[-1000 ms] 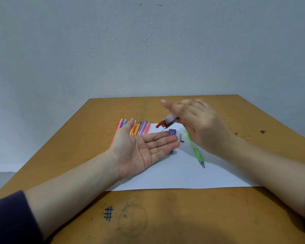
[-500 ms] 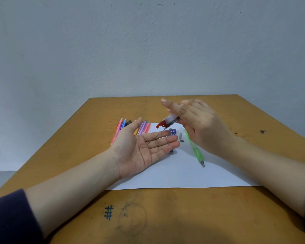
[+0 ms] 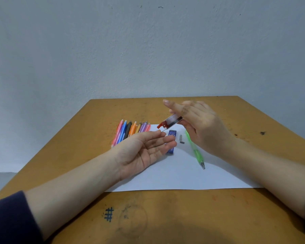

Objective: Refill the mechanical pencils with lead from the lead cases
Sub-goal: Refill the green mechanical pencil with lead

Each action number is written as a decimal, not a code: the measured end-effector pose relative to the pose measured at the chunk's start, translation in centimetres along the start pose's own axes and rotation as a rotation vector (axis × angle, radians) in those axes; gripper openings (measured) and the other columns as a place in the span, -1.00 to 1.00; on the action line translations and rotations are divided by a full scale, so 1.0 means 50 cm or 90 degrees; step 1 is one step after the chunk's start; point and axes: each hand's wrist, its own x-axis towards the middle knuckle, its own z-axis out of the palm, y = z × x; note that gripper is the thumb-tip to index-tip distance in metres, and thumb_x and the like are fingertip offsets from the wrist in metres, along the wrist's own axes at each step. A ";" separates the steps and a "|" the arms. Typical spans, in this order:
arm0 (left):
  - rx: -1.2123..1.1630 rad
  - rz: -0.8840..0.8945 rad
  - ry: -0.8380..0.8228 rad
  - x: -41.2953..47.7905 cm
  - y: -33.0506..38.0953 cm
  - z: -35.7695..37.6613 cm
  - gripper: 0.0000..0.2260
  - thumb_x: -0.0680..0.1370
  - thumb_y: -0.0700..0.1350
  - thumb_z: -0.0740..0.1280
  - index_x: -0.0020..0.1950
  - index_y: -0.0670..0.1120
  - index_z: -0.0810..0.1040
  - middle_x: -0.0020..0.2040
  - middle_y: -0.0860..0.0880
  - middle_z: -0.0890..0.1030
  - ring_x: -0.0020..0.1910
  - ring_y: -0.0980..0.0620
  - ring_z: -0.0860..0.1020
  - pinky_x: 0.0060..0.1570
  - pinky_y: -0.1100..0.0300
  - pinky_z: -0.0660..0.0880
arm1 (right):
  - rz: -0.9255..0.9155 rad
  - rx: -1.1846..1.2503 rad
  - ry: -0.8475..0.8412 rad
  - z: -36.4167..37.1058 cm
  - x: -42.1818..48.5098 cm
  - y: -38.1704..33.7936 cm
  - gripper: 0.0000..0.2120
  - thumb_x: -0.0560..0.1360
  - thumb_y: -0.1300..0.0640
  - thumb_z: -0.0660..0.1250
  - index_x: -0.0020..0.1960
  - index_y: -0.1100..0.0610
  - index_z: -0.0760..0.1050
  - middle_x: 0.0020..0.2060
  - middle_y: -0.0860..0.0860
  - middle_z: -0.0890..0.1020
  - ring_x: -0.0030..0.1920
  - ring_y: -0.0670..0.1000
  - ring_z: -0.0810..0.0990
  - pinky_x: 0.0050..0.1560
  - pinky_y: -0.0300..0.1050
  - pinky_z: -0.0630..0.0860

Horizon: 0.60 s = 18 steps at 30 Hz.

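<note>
My right hand [image 3: 202,127] holds a clear lead case with a red cap [image 3: 169,122], tilted down to the left. A thin lead [image 3: 163,130] pokes out of the cap end, just above my left fingertips. My left hand [image 3: 143,152] lies palm up under it, fingers nearly straight, thumb raised toward the lead. A green mechanical pencil [image 3: 195,149] lies on the white paper [image 3: 183,175], partly behind my right hand. Its small cap pieces [image 3: 181,139] lie beside a blue lead case [image 3: 171,138]. Several coloured pencils [image 3: 128,131] lie in a row at the paper's left.
The wooden table [image 3: 165,217] carries a drawn hash mark [image 3: 109,214] near its front edge. A grey wall stands behind the table's far edge. Dark spots mark the table at the right.
My left hand has turned and drawn slightly left, uncovering more of the coloured pencils; its thumb has come up toward the lead. The right hand and red-capped case stay nearly still.
</note>
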 end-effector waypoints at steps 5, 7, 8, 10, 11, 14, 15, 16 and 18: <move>-0.005 0.015 0.025 0.003 0.000 -0.001 -0.87 0.56 -0.28 0.27 0.00 -0.33 0.56 -0.10 -0.28 0.67 -0.19 -0.13 0.69 -0.15 0.11 0.63 | -0.003 -0.001 0.008 0.003 -0.001 0.002 -0.41 0.41 0.50 0.33 0.37 0.17 0.33 -0.10 0.05 0.66 -0.02 0.11 0.61 -0.06 0.05 0.51; -0.004 0.030 0.041 0.001 0.001 -0.001 -0.87 0.55 -0.29 0.29 0.02 -0.34 0.56 -0.11 -0.29 0.67 -0.20 -0.12 0.69 -0.13 0.10 0.62 | 0.000 -0.005 0.009 0.003 -0.002 0.003 -0.42 0.41 0.49 0.33 0.37 0.17 0.34 -0.09 0.05 0.66 -0.02 0.10 0.60 -0.05 0.04 0.51; -0.005 0.040 0.051 0.001 0.002 0.000 -0.86 0.55 -0.29 0.29 0.03 -0.35 0.56 -0.12 -0.29 0.67 -0.21 -0.11 0.69 -0.13 0.10 0.61 | 0.003 -0.004 0.009 0.002 -0.002 0.004 -0.43 0.42 0.48 0.33 0.37 0.16 0.34 -0.08 0.05 0.66 -0.02 0.10 0.60 -0.04 0.03 0.51; -0.006 0.057 0.072 0.000 0.005 0.000 -0.86 0.54 -0.31 0.30 0.03 -0.36 0.56 -0.12 -0.28 0.67 -0.23 -0.09 0.69 -0.14 0.13 0.61 | 0.008 -0.003 0.011 0.001 -0.002 0.005 -0.44 0.43 0.45 0.34 0.36 0.13 0.33 -0.07 0.04 0.65 -0.01 0.10 0.60 -0.01 0.01 0.50; -0.007 0.062 0.080 0.001 0.007 -0.001 -0.86 0.53 -0.31 0.31 0.02 -0.36 0.57 -0.12 -0.28 0.67 -0.23 -0.08 0.69 -0.16 0.14 0.62 | 0.010 -0.007 0.015 0.000 -0.002 0.005 -0.44 0.43 0.44 0.34 0.36 0.12 0.33 -0.06 0.03 0.65 -0.01 0.10 0.60 0.00 0.01 0.50; -0.016 0.076 0.096 0.002 0.010 -0.004 -0.85 0.50 -0.32 0.35 0.02 -0.36 0.57 -0.15 -0.27 0.68 -0.23 -0.07 0.69 -0.27 0.20 0.63 | 0.017 -0.025 0.026 -0.002 -0.003 0.008 -0.47 0.42 0.41 0.35 0.34 0.12 0.37 -0.06 0.00 0.65 -0.03 0.06 0.58 0.01 0.00 0.48; -0.020 0.086 0.100 0.003 0.011 -0.005 -0.84 0.49 -0.32 0.36 0.03 -0.37 0.57 -0.15 -0.27 0.68 -0.24 -0.07 0.69 -0.29 0.21 0.63 | 0.019 -0.031 0.028 -0.002 -0.003 0.009 -0.48 0.42 0.40 0.35 0.33 0.12 0.39 -0.06 0.00 0.65 -0.03 0.05 0.57 0.02 0.00 0.47; -0.025 0.096 0.104 0.004 0.011 -0.007 -0.84 0.49 -0.32 0.36 0.03 -0.37 0.57 -0.14 -0.26 0.68 -0.25 -0.06 0.69 -0.30 0.22 0.63 | 0.021 -0.036 0.027 -0.003 -0.004 0.010 -0.50 0.43 0.39 0.35 0.32 0.12 0.41 -0.05 -0.01 0.64 -0.04 0.04 0.57 0.02 0.01 0.46; -0.032 0.119 0.110 0.008 0.012 -0.010 -0.83 0.48 -0.31 0.38 0.03 -0.35 0.58 -0.10 -0.25 0.68 -0.24 -0.04 0.69 -0.29 0.25 0.62 | 0.025 -0.040 0.021 -0.003 -0.006 0.014 -0.52 0.44 0.38 0.35 0.31 0.12 0.43 -0.04 -0.02 0.64 -0.05 0.02 0.59 0.03 0.01 0.46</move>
